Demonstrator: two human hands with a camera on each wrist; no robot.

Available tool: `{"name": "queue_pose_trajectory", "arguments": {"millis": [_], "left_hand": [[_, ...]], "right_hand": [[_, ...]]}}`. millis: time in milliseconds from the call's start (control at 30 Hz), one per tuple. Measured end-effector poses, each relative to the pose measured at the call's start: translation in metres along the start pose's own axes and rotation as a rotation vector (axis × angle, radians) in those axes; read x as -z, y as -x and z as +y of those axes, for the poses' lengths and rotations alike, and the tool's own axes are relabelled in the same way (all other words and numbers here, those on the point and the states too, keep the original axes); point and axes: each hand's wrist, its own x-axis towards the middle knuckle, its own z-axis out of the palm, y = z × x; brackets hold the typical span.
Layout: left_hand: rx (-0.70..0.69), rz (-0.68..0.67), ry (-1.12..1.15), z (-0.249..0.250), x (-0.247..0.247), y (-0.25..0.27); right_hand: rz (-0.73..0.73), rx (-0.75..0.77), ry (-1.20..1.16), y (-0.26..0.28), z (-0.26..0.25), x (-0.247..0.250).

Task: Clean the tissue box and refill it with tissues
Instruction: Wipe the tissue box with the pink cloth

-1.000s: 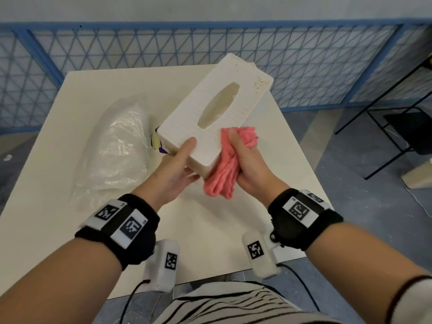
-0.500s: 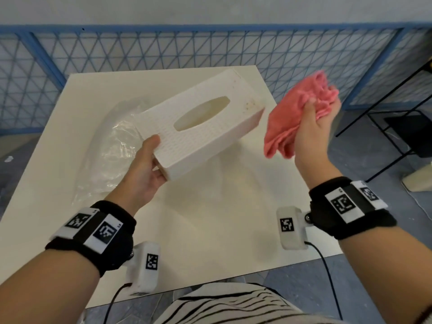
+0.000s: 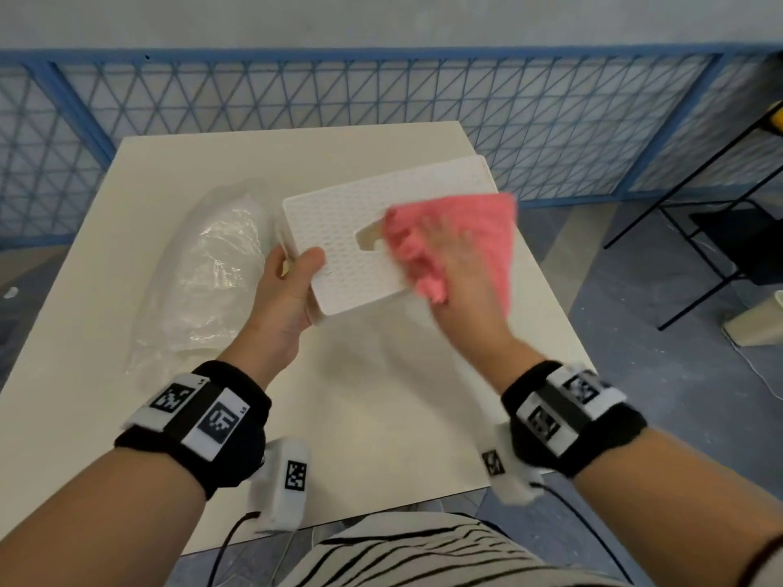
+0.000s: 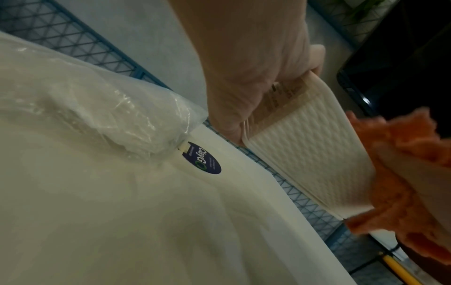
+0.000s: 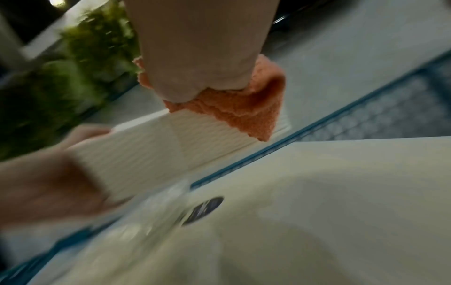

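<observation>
- Tissue box [image 3: 364,230]: white, textured, held in the air above the table [image 3: 381,396], slot face tilted toward the head camera; most of the slot is covered.
- Left hand [image 3: 284,298]: grips the near-left end of the box, thumb on the slot face, fingers wrapped round the end and underside. The left wrist view alone shows a printed label [image 4: 284,96] on the face beneath those fingers; its text is too small to read.
- Right hand [image 3: 462,264]: lies on the box top over a pink cloth [image 3: 487,230], blurred in the head view. The right wrist view shows the fingers bunched on the cloth [image 5: 234,108], pressing it to the box's upper edge.
- Clear plastic pack [image 3: 212,273]: lies on the table left of the box, contents hard to make out. Wrist views add a dark oval tag [image 4: 205,161] at its end.
- Blue mesh fence [image 3: 381,99]: behind the table.
</observation>
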Motion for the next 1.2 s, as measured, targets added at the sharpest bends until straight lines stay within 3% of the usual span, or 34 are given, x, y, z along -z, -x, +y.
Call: {"name": "queue_pose_trajectory", "arguments": {"millis": [100,167,400,467,533,600,700,767,800,867,933,967,1067,1133,1200], "left_hand": [[-0.013,-0.025,-0.027,-0.002,-0.001,0.002],[-0.009,-0.017,-0.039,-0.003,0.004,0.005],[-0.008,-0.059,-0.113,-0.002,0.019,0.005],[-0.004,-0.058,-0.151,-0.003,0.02,0.007],[0.018,-0.06,-0.154,-0.004,0.019,0.009],[0.034,-0.081,-0.151,-0.005,0.019,0.011],[0.017,-0.102,-0.17,-0.005,0.012,0.011],[0.005,-0.114,-0.191,-0.006,0.007,0.01],[0.006,-0.119,-0.192,-0.007,0.004,0.01],[0.013,-0.123,-0.184,-0.009,0.001,0.01],[0.008,-0.106,-0.186,-0.007,0.005,0.009],[0.0,-0.091,-0.188,-0.005,0.01,0.008],[-0.008,-0.035,-0.162,0.001,0.024,0.004],[0.009,-0.045,-0.157,0.002,0.03,0.002],[0.03,-0.066,-0.159,0.001,0.028,0.002]], "right_hand": [[-0.228,0.16,0.104,0.026,-0.004,-0.017],[-0.27,0.16,0.206,0.028,0.015,-0.006],[-0.093,-0.466,0.078,-0.004,0.038,0.049],[0.008,-0.596,0.05,-0.014,0.042,0.053],[0.052,-0.609,0.072,-0.019,0.043,0.051],[0.099,-0.532,-0.051,-0.02,0.037,0.041],[0.22,-0.556,-0.541,-0.017,0.008,0.022],[0.105,-0.512,-0.645,-0.007,-0.013,0.006],[-0.031,-0.439,-0.594,-0.004,-0.022,0.001],[-0.315,-0.144,-0.157,0.004,-0.027,-0.006],[-0.336,0.012,0.096,0.004,-0.004,0.002],[-0.314,-0.011,0.1,0.003,0.012,0.006],[-0.016,-0.44,-0.126,0.0,0.044,0.028],[-0.014,-0.549,-0.048,0.001,0.058,0.036],[-0.097,-0.536,0.126,0.004,0.057,0.035]]}}
